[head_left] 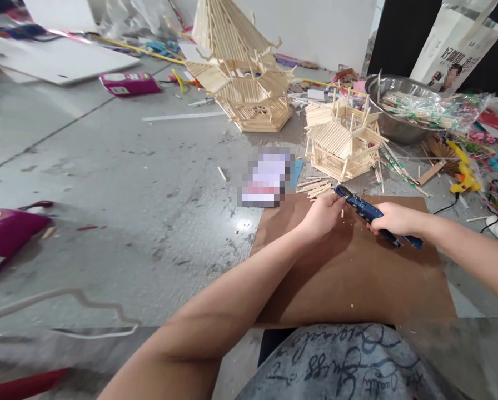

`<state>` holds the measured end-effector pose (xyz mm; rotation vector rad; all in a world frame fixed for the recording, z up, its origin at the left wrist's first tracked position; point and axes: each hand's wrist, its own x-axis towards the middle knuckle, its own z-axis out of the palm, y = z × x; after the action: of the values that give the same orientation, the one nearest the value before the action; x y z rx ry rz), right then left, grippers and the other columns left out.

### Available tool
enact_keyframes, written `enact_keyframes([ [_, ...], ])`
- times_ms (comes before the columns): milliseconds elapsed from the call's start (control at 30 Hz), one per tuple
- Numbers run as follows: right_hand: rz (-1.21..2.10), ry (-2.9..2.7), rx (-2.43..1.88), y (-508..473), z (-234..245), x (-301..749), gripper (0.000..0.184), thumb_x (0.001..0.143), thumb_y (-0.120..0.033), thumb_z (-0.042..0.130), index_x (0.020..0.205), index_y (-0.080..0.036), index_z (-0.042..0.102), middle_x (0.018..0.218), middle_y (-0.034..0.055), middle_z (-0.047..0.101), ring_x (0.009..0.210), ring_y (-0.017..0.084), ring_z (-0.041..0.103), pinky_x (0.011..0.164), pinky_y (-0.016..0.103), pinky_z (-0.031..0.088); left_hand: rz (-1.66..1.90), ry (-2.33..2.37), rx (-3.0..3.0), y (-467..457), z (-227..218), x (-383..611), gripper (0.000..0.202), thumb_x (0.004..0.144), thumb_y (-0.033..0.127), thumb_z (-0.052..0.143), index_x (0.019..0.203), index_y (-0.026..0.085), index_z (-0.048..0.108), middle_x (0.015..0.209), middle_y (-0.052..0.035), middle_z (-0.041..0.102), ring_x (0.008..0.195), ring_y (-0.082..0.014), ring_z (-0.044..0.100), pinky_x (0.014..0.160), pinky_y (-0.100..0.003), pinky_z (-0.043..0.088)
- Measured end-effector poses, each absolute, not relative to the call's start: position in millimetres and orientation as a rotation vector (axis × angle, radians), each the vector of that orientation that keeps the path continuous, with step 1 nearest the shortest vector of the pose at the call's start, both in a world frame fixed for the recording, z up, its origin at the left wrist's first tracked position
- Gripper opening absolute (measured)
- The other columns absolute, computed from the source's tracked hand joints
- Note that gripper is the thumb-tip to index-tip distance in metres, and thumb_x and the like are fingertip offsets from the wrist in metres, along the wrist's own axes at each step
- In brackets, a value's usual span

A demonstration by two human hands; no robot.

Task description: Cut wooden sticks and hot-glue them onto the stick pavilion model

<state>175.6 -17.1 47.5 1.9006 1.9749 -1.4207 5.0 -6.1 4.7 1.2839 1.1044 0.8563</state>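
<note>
Table (169,166): we find it grey and scuffed, littered along its far side.
Sheet (357,278): brown, flat on the table directly before the person.
Tower (249,91): stick-built, roofed, upright beyond the phone.
Bowl (393,126): metal, holding sticks in clear wrap, right of the model.
Model (336,139): stick-built, lower than the tower, standing just past the sheet's far edge.
Tool (362,209): blue, held above the sheet, its head towards the left hand.
Phone (268,176): left of the model; we note its screen is obscured.
Right hand (388,218): wrapped around the tool's handles.
Left hand (324,214): fingers curled at the tool's head; we cannot tell what they grip.
Sticks (314,187): loose pile between model and left hand.
</note>
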Motion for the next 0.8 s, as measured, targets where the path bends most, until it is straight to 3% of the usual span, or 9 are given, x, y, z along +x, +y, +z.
enact_keyframes([
  [800, -1.626, 1.887, 1.924, -20.3, 51.4, 179.2, 0.014, 0.058, -0.015, 0.05, 0.072, -0.016, 0.052, 0.061, 0.0009, 0.058, 0.059, 0.013, 0.055, 0.057, 0.022, 0.041, 0.882, 1.107, 1.444, -9.1, 12.4, 3.7, 0.022, 0.078, 0.026, 0.046, 0.059, 0.017, 0.039, 0.052, 0.0059, 0.037, 0.049, -0.0068, 0.031, 0.05, -0.021, 0.026],
])
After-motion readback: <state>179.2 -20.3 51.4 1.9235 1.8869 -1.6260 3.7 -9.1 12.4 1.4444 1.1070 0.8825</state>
